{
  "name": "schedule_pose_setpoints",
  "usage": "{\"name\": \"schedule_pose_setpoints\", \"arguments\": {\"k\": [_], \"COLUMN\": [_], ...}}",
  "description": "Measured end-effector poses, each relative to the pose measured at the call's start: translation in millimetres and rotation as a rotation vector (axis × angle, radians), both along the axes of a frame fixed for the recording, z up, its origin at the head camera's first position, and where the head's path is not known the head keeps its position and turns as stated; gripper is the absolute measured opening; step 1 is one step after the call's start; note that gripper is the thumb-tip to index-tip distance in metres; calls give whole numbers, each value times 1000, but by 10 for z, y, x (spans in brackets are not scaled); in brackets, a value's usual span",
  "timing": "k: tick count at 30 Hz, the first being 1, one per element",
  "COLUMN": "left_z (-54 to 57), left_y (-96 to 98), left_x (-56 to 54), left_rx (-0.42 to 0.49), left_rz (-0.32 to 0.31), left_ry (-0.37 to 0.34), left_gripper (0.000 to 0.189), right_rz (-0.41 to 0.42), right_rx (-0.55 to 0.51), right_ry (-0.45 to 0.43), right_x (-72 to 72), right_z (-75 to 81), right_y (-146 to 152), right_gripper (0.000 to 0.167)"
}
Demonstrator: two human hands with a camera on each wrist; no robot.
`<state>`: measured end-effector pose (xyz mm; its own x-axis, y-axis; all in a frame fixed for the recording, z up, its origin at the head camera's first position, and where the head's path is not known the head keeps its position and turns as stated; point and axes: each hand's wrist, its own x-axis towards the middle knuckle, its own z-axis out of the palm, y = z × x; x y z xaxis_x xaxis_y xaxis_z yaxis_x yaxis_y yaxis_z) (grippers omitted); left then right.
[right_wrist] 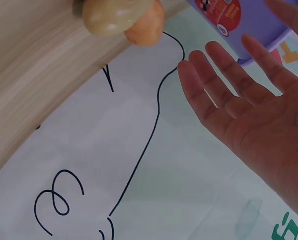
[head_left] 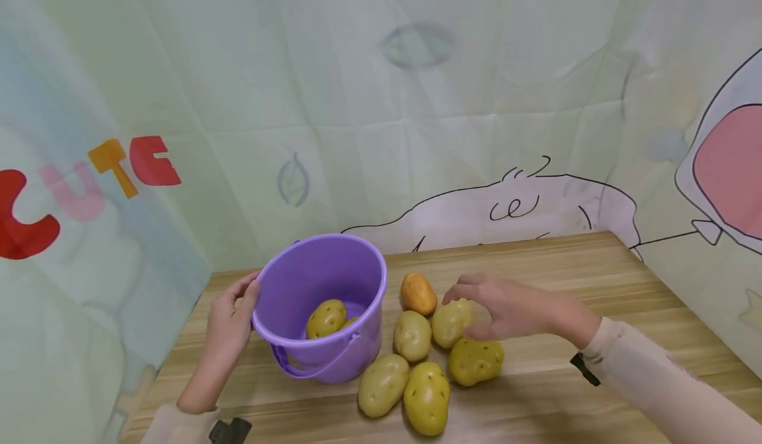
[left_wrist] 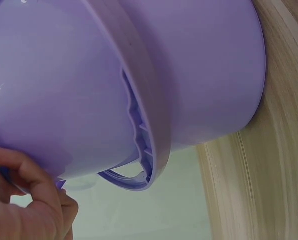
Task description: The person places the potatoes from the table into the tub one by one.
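A purple bucket (head_left: 324,358) stands tilted on the wooden table, its mouth turned toward me. My left hand (head_left: 229,318) grips its rim at the left side, and the left wrist view shows the fingers (left_wrist: 26,170) curled over that edge. Inside lies a yellow-green potato (head_left: 326,318), with part of another behind the rim. My right hand (head_left: 506,306) hovers over a pale potato (head_left: 450,323), holding nothing; the right wrist view shows its fingers (right_wrist: 226,72) spread and nearly straight. Beneath its thumb is a greenish potato (head_left: 475,362). Whether the hand touches either is unclear.
Around these lie an orange-brown potato (head_left: 418,293), a round pale potato (head_left: 413,336), a longer pale potato (head_left: 383,384) and a yellow potato (head_left: 426,399). The bucket's handle (head_left: 318,368) hangs down its front. A printed curtain (head_left: 333,100) borders the table's back edge.
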<state>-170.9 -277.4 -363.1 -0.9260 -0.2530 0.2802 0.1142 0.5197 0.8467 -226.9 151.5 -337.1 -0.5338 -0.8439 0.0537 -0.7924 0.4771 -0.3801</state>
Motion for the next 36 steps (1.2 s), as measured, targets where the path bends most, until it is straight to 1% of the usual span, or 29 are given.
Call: {"name": "schedule_pose_setpoints", "arguments": {"k": [6,12,16,19,25,30,34,36], "left_z": [-3,0,2,-1,-3,12,25,28], "left_y": [-4,-11,-13,-12,-8,-4,-1,0], "left_x": [-1,4,4,4,9,13,10,12], "left_rx": [3,-11,-24,-18,-1,3,16,17], "left_rz": [-10,-5,3,-2,-8,-2,-2,-1], "left_ry": [5,9,15,14,10,-11,-29,-35], "left_gripper": [46,47,46,46,45,47,48,48], "right_rz": [2,4,15,19,25,37,44,51], "right_rx": [33,56,65,67,64,58,66,74], "right_ry": [-9,-26,-2,34,65,93,91,104], "right_x": [47,99,112,124,157,165,166,167], "right_z": [-113,-224,-285,-325,-401,-444,-491,-518], "right_y": [41,63,69,85,99,97,93,91], "right_gripper": [45,47,48,48,50,51,50,51]}}
